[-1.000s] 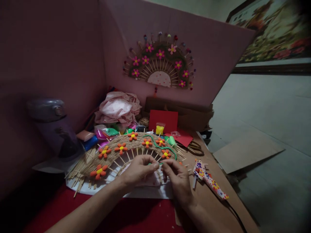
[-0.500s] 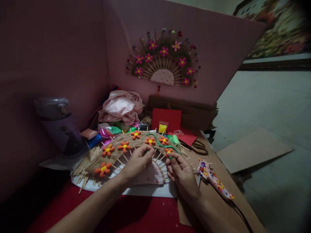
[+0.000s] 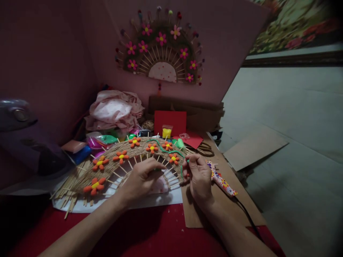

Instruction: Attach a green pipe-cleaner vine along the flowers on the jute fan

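Note:
A half-round fan of sticks wound with twine (image 3: 109, 155) lies before me, bearing several orange clay flowers (image 3: 121, 157) with yellow centres. A thin green clay strand (image 3: 171, 151) curves over its upper right part. Between thumb and finger, my right hand (image 3: 199, 178) pinches a green clay strand at the fan's right end, partly covering a flower there. My left hand (image 3: 140, 180) is closed, fingertips together, above the fan's pale dotted cloth centre (image 3: 162, 185). A trace of green shows under its fingertips, too small to make out.
Bagged coloured clay (image 3: 98, 141) and crumpled dotted cloth (image 3: 115, 110) lie behind the fan. Red card (image 3: 171, 121) stands at the back. A flower-patterned tool with a cord (image 3: 222, 182) rests on cardboard (image 3: 193, 214) at right. A bottle (image 3: 18, 142) stands left; a similar fan (image 3: 162, 53) hangs above.
The view has shifted, so the scene sits further left and higher. My right hand has moved outward to the fan's right end with the green strand. My left hand has come lower over the fan's centre.

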A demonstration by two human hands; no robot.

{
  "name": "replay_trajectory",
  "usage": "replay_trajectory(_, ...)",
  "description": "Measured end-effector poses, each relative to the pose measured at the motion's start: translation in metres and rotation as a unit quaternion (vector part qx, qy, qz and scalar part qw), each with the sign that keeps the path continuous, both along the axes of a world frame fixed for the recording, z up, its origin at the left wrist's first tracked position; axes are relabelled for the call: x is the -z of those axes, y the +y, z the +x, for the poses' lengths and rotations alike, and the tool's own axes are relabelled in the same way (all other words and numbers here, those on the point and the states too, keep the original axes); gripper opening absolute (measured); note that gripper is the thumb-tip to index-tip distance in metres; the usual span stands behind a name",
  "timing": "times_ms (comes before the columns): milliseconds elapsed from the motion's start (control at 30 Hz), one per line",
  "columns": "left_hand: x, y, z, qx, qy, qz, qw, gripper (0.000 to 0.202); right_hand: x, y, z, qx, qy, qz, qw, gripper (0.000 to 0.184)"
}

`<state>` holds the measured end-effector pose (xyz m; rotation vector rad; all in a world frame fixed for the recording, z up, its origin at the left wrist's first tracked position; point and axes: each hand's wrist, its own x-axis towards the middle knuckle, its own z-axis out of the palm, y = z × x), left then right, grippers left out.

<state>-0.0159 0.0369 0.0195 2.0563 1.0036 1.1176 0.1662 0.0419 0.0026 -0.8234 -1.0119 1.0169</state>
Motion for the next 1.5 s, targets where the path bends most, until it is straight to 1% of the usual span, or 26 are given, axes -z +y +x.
replay_trajectory(100, 0.012, -0.008, 0.012, 0.059, 0.042, 0.027, 0.997, 0.021, 0.001, 0.001, -0.001, -0.006, -0.014, 0.011, 1.0, 0.024)
replay_trajectory(167, 0.02, -0.013, 0.021, 0.074, 0.087, 0.057, 0.992, 0.017, 0.001, 0.0, -0.002, -0.008, -0.044, 0.016, 0.999, 0.021)
replay_trajectory(233, 0.026, -0.018, 0.028, 0.058, 0.144, 0.116, 0.981, 0.011, 0.001, -0.002, -0.001, 0.014, -0.081, 0.026, 0.996, 0.02)
replay_trajectory(300, 0.03, -0.021, 0.033, 0.037, 0.188, 0.166, 0.967, 0.009, 0.0, -0.004, 0.001, 0.054, -0.107, 0.045, 0.992, 0.022)
replay_trajectory(400, 0.032, -0.025, 0.037, 0.039, 0.216, 0.192, 0.956, 0.016, -0.002, -0.004, 0.005, 0.096, -0.098, 0.06, 0.989, 0.023)
replay_trajectory(500, 0.033, -0.028, 0.039, 0.062, 0.228, 0.187, 0.953, 0.02, -0.003, -0.002, 0.005, 0.092, -0.064, 0.055, 0.992, 0.024)
replay_trajectory(600, 0.037, -0.029, 0.042, 0.073, 0.235, 0.19, 0.95, 0.017, -0.002, -0.002, 0.002, 0.069, -0.06, 0.052, 0.994, 0.023)
replay_trajectory(767, 0.043, -0.026, 0.046, 0.03, 0.275, 0.253, 0.927, 0.021, -0.002, -0.008, -0.003, 0.062, -0.121, 0.051, 0.989, 0.021)
replay_trajectory(833, 0.044, -0.025, 0.045, 0.024, 0.282, 0.268, 0.921, 0.02, -0.002, -0.009, -0.004, 0.056, -0.113, 0.047, 0.991, 0.023)
replay_trajectory(900, 0.042, -0.025, 0.044, 0.024, 0.276, 0.26, 0.925, 0.019, 0.001, -0.007, -0.005, 0.05, -0.084, 0.038, 0.994, 0.026)
replay_trajectory(967, 0.038, -0.025, 0.041, 0.009, 0.235, 0.219, 0.947, 0.022, 0.004, -0.006, -0.005, 0.04, -0.065, 0.031, 0.997, 0.025)
replay_trajectory(1000, 0.036, -0.024, 0.039, -0.001, 0.193, 0.179, 0.965, 0.024, 0.006, -0.005, -0.005, 0.034, -0.065, 0.03, 0.997, 0.023)
replay_trajectory(1067, 0.03, -0.023, 0.036, -0.016, 0.076, 0.06, 0.995, 0.027, 0.01, -0.007, -0.005, 0.029, -0.097, 0.045, 0.994, 0.018)
replay_trajectory(1100, 0.028, -0.022, 0.034, -0.017, 0.011, -0.01, 1.0, 0.029, 0.012, -0.008, -0.005, 0.031, -0.127, 0.067, 0.989, 0.015)
replay_trajectory(1133, 0.025, -0.021, 0.033, -0.011, -0.048, -0.078, 0.996, 0.034, 0.012, -0.01, -0.005, 0.032, -0.167, 0.1, 0.98, 0.011)
replay_trajectory(1200, 0.02, -0.019, 0.031, 0.013, -0.135, -0.197, 0.971, 0.044, 0.013, -0.014, -0.004, 0.022, -0.253, 0.175, 0.951, 0.006)
replay_trajectory(1233, 0.019, -0.018, 0.031, 0.03, -0.163, -0.244, 0.955, 0.047, 0.012, -0.016, -0.004, 0.017, -0.288, 0.203, 0.936, 0.005)
replay_trajectory(1300, 0.015, -0.017, 0.031, 0.066, -0.198, -0.316, 0.925, 0.05, 0.012, -0.019, -0.004, 0.017, -0.334, 0.23, 0.914, 0.007)
replay_trajectory(1367, 0.013, -0.017, 0.031, 0.092, -0.224, -0.355, 0.903, 0.05, 0.012, -0.02, -0.003, 0.027, -0.358, 0.235, 0.904, 0.014)
replay_trajectory(1400, 0.013, -0.016, 0.031, 0.097, -0.236, -0.36, 0.897, 0.05, 0.012, -0.02, -0.003, 0.03, -0.364, 0.236, 0.9, 0.02)
replay_trajectory(1467, 0.012, -0.015, 0.031, 0.093, -0.252, -0.358, 0.894, 0.05, 0.011, -0.02, -0.003, 0.023, -0.376, 0.241, 0.895, 0.033)
replay_trajectory(1500, 0.013, -0.015, 0.03, 0.085, -0.256, -0.357, 0.894, 0.049, 0.011, -0.02, -0.003, 0.013, -0.381, 0.245, 0.891, 0.036)
